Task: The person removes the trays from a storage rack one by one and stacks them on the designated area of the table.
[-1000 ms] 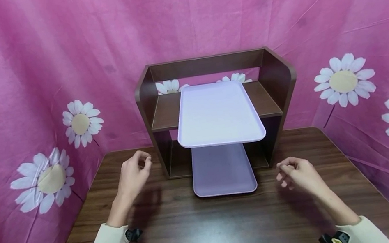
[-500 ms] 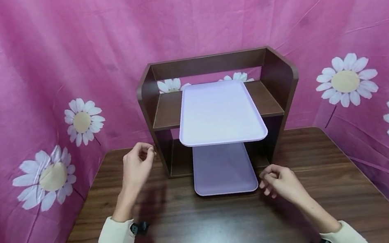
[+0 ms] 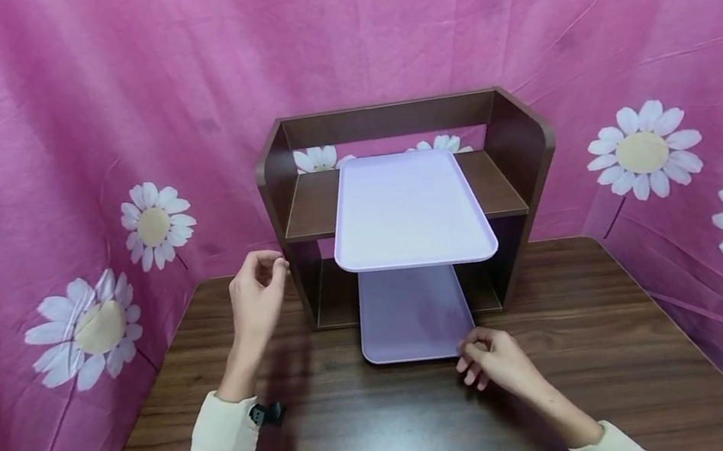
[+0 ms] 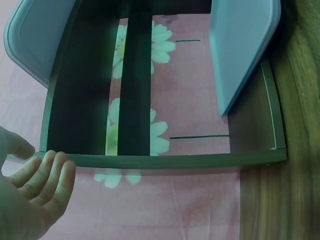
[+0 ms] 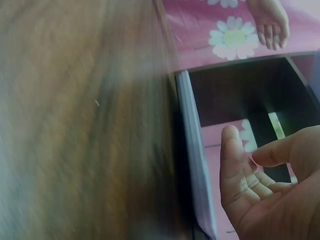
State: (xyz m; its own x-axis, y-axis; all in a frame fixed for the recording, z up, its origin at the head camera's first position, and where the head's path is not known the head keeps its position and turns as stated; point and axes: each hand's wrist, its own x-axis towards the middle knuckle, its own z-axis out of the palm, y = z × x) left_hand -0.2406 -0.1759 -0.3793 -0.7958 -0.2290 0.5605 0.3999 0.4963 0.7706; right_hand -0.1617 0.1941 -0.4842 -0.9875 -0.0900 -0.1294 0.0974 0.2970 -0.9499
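Note:
My left hand (image 3: 253, 302) is by the left side panel of a dark brown two-tier shelf (image 3: 307, 210), its fingers loosely bent with nothing in them. Whether the fingertips touch the panel I cannot tell. A pale lilac tray (image 3: 410, 211) lies on the upper tier and juts out over the front. Below it a second lilac tray (image 3: 409, 319) sticks out of the lower tier. My right hand (image 3: 500, 362) is at the lower tray's front right corner and partly covers it. In the right wrist view its fingers (image 5: 232, 165) curve loosely above the tray's rim, gripping nothing.
The shelf stands at the back of a brown wood-grain table (image 3: 391, 437). A pink curtain (image 3: 376, 31) printed with white daisies hangs behind and on both sides. The upper tray overhangs the lower one.
My right hand has moved left from beside the shelf to the lower tray's front corner. My left hand has shifted slightly forward and right, closer to the side panel. Both trays have stayed in place.

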